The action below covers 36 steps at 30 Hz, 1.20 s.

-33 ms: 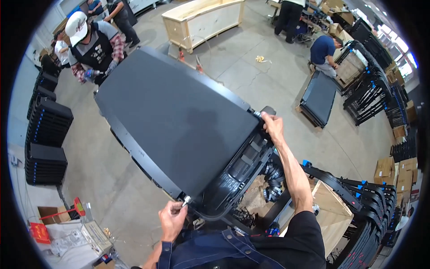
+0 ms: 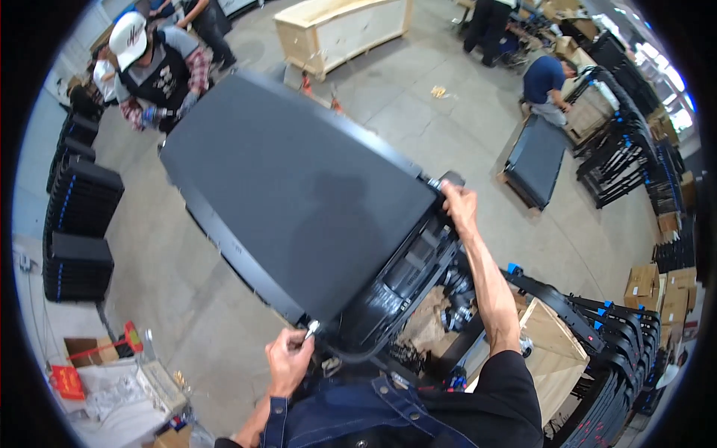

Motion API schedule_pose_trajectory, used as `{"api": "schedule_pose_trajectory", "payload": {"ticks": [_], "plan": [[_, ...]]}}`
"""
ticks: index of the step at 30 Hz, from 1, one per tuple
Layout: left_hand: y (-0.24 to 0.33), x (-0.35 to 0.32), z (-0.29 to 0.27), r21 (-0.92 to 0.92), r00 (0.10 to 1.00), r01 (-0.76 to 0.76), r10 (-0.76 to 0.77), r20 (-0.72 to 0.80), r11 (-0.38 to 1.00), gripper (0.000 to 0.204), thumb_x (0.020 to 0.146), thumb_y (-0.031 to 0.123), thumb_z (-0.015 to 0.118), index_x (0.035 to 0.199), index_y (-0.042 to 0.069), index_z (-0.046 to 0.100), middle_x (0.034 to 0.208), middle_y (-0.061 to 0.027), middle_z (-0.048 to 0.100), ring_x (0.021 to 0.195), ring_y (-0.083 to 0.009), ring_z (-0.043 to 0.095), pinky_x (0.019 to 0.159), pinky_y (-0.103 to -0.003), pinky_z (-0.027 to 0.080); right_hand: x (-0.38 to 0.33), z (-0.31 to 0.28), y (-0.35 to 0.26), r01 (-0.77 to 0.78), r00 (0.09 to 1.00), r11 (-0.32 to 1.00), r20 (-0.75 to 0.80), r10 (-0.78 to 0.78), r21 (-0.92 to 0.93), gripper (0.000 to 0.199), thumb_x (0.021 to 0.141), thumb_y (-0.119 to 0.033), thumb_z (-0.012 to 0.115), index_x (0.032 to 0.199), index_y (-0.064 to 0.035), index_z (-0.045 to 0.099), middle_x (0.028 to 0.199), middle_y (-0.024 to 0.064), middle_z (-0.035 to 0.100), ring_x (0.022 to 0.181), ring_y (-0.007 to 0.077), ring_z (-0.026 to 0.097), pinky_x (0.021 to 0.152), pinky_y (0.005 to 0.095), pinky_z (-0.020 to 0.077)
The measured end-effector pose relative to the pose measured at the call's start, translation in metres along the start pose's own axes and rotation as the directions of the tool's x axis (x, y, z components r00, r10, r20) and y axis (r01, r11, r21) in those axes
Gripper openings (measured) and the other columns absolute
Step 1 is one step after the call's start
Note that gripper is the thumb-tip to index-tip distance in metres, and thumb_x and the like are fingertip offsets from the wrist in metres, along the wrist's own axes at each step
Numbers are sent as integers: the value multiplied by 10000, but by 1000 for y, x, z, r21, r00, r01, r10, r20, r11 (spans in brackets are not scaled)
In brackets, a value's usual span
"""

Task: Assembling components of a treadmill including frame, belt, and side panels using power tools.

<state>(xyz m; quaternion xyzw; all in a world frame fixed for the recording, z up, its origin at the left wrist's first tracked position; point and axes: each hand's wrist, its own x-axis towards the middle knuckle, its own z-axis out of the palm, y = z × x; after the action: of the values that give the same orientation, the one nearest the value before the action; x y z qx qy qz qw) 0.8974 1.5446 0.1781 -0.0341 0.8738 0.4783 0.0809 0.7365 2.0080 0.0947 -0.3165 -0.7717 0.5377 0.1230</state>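
In front of me lies a treadmill deck with a wide black belt and a grey rail along each side. At its near left corner my left hand pinches a small shiny metal piece, whose exact kind I cannot make out. My right hand is closed at the right rail's near end, its fingers hiding most of what they grip. Between the hands, the open motor bay shows black parts inside.
A co-worker with a power drill stands at the deck's far left end. Wooden crates lie beyond and at my right. Black frames are stacked at right, black decks at left. Another person crouches at far right.
The whole view has shifted slightly. Both hands stay at the same two corners of the deck with the same closed grip.
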Motion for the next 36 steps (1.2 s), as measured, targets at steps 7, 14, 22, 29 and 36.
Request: {"api": "schedule_pose_trajectory", "payload": {"ticks": [7,14,22,29,36], "plan": [[-28,14,32,204,990,-112,91,109,973,179,831,83,764,923,3,632,746,-146,688,651,-266,686,597,-367,534,-3,-4,-7,67,994,998,-85,-69,-21,543,862,-529,724,771,7,721,632,42,626,574,110,550,564,289,450],[-16,20,32,176,991,-29,5,135,984,307,839,66,780,1092,-18,627,759,-99,700,636,-162,660,594,-304,535,-11,-29,22,168,985,984,-47,-165,53,510,951,-495,656,933,12,708,742,75,684,674,129,626,633,266,483],[3,35,28,664,935,-328,132,328,671,251,822,240,798,948,51,693,870,-98,663,675,-291,647,591,-412,507,-204,10,160,-184,940,943,-232,251,276,245,982,-203,617,819,-27,670,706,86,673,673,174,651,613,335,499],[-1,47,32,647,907,-350,72,416,677,223,822,233,793,911,52,697,828,-111,669,671,-315,649,600,-437,496,-326,108,304,-442,881,778,-50,471,-446,363,824,-255,759,1081,-28,640,994,264,703,976,467,665,835,532,534],[-4,49,20,552,874,-404,129,469,729,242,816,224,793,971,55,716,809,-104,672,674,-304,655,608,-426,502,-321,121,314,-399,900,738,-77,429,-544,313,825,-223,721,1010,14,633,937,274,702,919,461,685,799,542,557]]}}
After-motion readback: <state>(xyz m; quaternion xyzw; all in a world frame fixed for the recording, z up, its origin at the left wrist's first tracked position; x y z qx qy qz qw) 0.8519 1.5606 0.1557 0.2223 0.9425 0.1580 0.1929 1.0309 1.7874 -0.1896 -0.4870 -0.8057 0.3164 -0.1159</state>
